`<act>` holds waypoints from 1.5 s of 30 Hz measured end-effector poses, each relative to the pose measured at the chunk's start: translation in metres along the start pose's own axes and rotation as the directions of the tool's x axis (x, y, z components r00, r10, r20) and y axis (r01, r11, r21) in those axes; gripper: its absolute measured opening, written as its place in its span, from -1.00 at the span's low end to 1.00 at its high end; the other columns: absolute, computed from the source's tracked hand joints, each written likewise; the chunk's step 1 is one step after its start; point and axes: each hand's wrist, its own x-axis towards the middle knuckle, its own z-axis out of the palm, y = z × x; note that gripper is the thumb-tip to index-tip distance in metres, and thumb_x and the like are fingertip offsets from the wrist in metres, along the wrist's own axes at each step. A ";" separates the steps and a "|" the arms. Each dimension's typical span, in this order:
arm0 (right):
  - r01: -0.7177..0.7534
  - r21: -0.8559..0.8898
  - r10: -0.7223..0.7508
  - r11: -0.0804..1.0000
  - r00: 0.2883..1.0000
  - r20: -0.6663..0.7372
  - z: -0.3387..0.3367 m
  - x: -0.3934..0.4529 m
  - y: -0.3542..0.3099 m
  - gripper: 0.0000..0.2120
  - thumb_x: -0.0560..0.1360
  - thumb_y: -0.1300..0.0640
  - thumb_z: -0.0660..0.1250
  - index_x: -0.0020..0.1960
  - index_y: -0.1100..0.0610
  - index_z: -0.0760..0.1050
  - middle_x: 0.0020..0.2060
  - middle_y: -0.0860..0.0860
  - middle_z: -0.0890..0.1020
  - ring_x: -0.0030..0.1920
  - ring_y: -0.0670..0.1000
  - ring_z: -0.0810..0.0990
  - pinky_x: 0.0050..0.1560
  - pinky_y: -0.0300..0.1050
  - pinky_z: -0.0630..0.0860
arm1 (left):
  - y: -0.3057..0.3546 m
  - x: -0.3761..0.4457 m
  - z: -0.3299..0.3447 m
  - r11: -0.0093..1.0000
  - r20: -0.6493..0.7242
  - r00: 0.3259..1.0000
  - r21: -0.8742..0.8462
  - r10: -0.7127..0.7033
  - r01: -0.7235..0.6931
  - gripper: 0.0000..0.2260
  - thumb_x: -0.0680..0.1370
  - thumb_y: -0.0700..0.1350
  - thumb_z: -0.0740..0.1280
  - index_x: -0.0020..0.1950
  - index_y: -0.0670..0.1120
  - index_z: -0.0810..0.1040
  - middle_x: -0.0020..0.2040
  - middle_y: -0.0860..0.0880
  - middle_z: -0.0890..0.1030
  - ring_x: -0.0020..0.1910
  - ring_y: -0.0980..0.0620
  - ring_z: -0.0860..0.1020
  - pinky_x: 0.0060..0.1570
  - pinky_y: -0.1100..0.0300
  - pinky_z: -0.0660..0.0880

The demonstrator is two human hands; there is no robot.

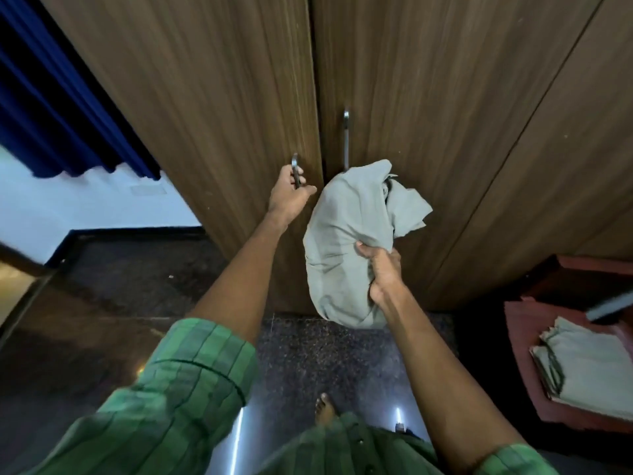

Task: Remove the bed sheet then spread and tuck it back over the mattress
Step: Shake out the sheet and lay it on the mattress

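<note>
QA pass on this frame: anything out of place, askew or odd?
Mostly one thing: the pale grey-green bed sheet is a crumpled bundle gripped by the right hand, held at the brown wooden wardrobe doors, not at a bed. The left hand grips the left door's metal handle. No damage or spill shows.

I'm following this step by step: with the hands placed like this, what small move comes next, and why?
Probably pull the left door open: the left hand already grips its handle, both doors look closed, and the right hand holds the bundled sheet.
</note>
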 end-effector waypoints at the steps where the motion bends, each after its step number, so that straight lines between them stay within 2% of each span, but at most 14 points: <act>1: -0.008 -0.027 0.009 1.000 1.000 0.025 -0.002 -0.001 0.000 -0.64 0.36 0.34 0.55 0.13 0.20 0.61 0.13 0.24 0.69 0.00 0.20 0.68 0.18 0.22 0.62 | -0.004 -0.012 -0.001 1.000 -0.031 0.999 0.006 -0.020 0.020 -0.68 0.40 -0.02 0.51 0.09 0.10 0.49 -0.02 0.05 0.62 0.01 0.00 0.65 0.15 -0.15 0.60; 3: -0.018 -0.074 0.024 0.997 0.996 0.085 -0.009 -0.004 -0.002 -0.61 0.36 0.35 0.55 0.16 0.22 0.62 0.06 0.16 0.73 -0.06 0.11 0.69 0.06 0.05 0.65 | -0.013 -0.033 -0.001 0.999 -0.116 0.993 0.026 -0.037 0.041 -0.59 0.30 0.14 0.54 0.04 0.13 0.46 -0.06 0.06 0.61 -0.04 -0.04 0.66 0.06 -0.17 0.62; 6: -0.030 -0.179 0.063 0.983 0.982 0.181 -0.024 -0.009 -0.009 -0.67 0.33 0.40 0.52 0.07 0.21 0.65 -0.05 0.13 0.76 -0.04 0.17 0.73 0.05 0.06 0.67 | -0.011 -0.072 -0.005 0.984 -0.252 0.968 0.166 -0.014 0.057 -0.40 0.23 0.33 0.55 0.07 0.09 0.39 -0.05 0.07 0.58 -0.11 0.03 0.61 -0.09 -0.01 0.61; 10: -0.070 -0.243 0.138 0.967 0.950 0.279 -0.047 -0.015 -0.026 -0.64 0.32 0.45 0.45 0.10 0.29 0.64 -0.08 0.16 0.76 -0.02 0.22 0.74 -0.05 0.01 0.68 | -0.003 -0.123 -0.007 0.953 -0.504 0.859 0.209 -0.088 0.220 -0.27 0.18 0.50 0.49 0.06 0.05 0.36 -0.06 0.07 0.57 -0.12 0.06 0.57 -0.18 0.09 0.48; 14: -0.094 -0.252 0.181 0.963 0.919 0.350 -0.051 -0.028 -0.028 -0.64 0.33 0.46 0.43 0.13 0.33 0.64 -0.04 0.20 0.75 -0.07 0.19 0.75 -0.18 -0.07 0.67 | -0.008 -0.159 -0.015 0.930 -0.664 0.742 0.207 -0.094 0.303 -0.41 0.31 0.39 0.46 0.07 0.01 0.38 -0.07 0.05 0.54 -0.04 -0.04 0.59 -0.11 0.10 0.41; 18: -0.095 -0.240 0.179 0.966 0.915 0.361 -0.036 -0.038 -0.022 -0.64 0.31 0.43 0.49 0.10 0.30 0.65 -0.08 0.17 0.76 -0.09 0.18 0.75 -0.11 0.01 0.69 | -0.011 -0.186 -0.016 0.883 -0.714 0.673 0.172 -0.193 0.436 -0.43 0.45 0.33 0.35 0.23 -0.08 0.52 0.08 -0.05 0.63 0.11 -0.15 0.61 0.10 0.01 0.47; 26: -0.128 -0.278 0.244 0.952 0.868 0.433 -0.012 -0.047 0.003 -0.58 0.29 0.39 0.53 0.15 0.28 0.66 -0.03 0.17 0.75 -0.03 0.20 0.75 -0.07 0.04 0.69 | -0.015 -0.216 -0.042 0.765 -0.746 0.640 0.299 -0.186 0.571 -0.39 0.48 0.40 0.22 0.00 -0.13 0.66 -0.02 -0.14 0.69 0.02 -0.24 0.65 0.07 -0.07 0.55; 28: -0.129 -0.296 0.257 0.946 0.856 0.449 -0.008 -0.047 0.008 -0.62 0.30 0.39 0.52 0.12 0.27 0.67 -0.03 0.16 0.75 -0.04 0.19 0.75 -0.13 -0.03 0.69 | -0.023 -0.220 -0.047 0.781 -0.807 0.571 0.256 -0.152 0.570 -0.48 0.54 0.31 0.25 0.08 -0.13 0.67 0.00 -0.15 0.69 0.04 -0.25 0.65 0.08 -0.08 0.55; 31: -0.125 -0.324 0.272 0.938 0.843 0.464 0.004 -0.045 0.013 -0.62 0.29 0.37 0.54 0.11 0.27 0.68 -0.02 0.17 0.75 -0.06 0.16 0.75 -0.19 -0.09 0.66 | -0.029 -0.220 -0.050 0.856 -0.906 0.367 0.011 -0.210 0.518 -0.64 0.63 0.16 0.29 0.24 -0.06 0.63 0.10 -0.13 0.69 0.14 -0.24 0.63 0.15 -0.08 0.52; 35: -0.139 -0.327 0.292 0.935 0.824 0.485 0.026 -0.037 0.019 -0.65 0.33 0.38 0.52 0.11 0.27 0.67 -0.08 0.15 0.76 -0.18 0.11 0.76 -0.34 -0.13 0.64 | -0.046 -0.207 -0.071 0.894 -0.911 0.173 -0.306 -0.375 0.327 -0.53 0.66 0.04 0.29 0.54 -0.08 0.37 0.39 -0.14 0.56 0.36 -0.22 0.52 0.34 -0.10 0.43; 37: -0.149 -0.331 0.302 0.932 0.824 0.480 0.039 -0.031 0.023 -0.63 0.31 0.36 0.54 0.12 0.26 0.67 -0.08 0.15 0.76 -0.15 0.14 0.76 -0.27 -0.06 0.68 | -0.056 -0.204 -0.076 0.895 -0.910 0.177 -0.306 -0.376 0.326 -0.35 0.61 -0.02 0.33 0.63 -0.16 0.17 0.54 -0.17 0.38 0.49 -0.22 0.39 0.44 -0.09 0.36; 40: -0.137 -0.321 0.294 0.937 0.806 0.513 0.057 -0.022 0.027 -0.50 0.25 0.30 0.57 0.19 0.27 0.66 0.00 0.17 0.75 -0.01 0.21 0.75 0.05 0.17 0.68 | -0.065 -0.201 -0.059 0.856 -0.839 0.305 -0.311 -0.451 0.413 -0.12 0.57 -0.02 0.36 0.66 -0.23 -0.17 0.67 -0.22 0.02 0.59 -0.24 0.19 0.51 -0.06 0.24; 43: -0.145 -0.315 0.301 0.938 0.792 0.531 0.074 -0.016 0.035 -0.49 0.25 0.28 0.57 0.19 0.29 0.66 0.04 0.20 0.74 0.05 0.22 0.73 0.11 0.17 0.67 | -0.085 -0.196 -0.046 0.818 -0.645 0.508 -0.395 -0.571 0.418 -0.11 0.54 0.06 0.38 0.67 -0.13 -0.12 0.64 -0.17 0.15 0.52 -0.24 0.32 0.43 -0.03 0.36; 45: -0.163 -0.315 0.316 0.935 0.785 0.533 0.082 -0.011 0.040 -0.44 0.21 0.25 0.60 0.21 0.29 0.65 0.07 0.20 0.73 0.08 0.23 0.72 0.14 0.17 0.65 | -0.099 -0.194 -0.056 0.751 -0.505 0.559 -0.497 -0.658 0.435 -0.10 0.53 0.17 0.41 0.66 -0.10 -0.05 0.59 -0.18 0.27 0.46 -0.25 0.38 0.33 -0.04 0.41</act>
